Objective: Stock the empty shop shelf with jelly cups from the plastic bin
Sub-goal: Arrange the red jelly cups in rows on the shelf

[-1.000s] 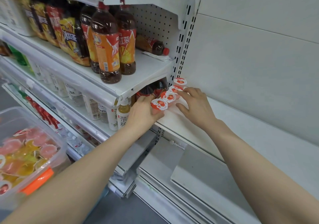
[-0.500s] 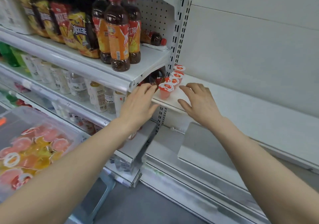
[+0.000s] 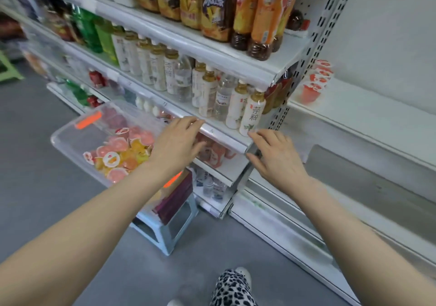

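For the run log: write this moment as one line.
left hand open, empty | right hand open, empty | cups in a row on shelf | more cups in bin

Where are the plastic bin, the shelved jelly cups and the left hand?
plastic bin (image 3: 75, 145): head view, its bare left end.
jelly cups (image 3: 311, 93): head view, front cup's red body.
left hand (image 3: 175, 145): head view, back of hand.
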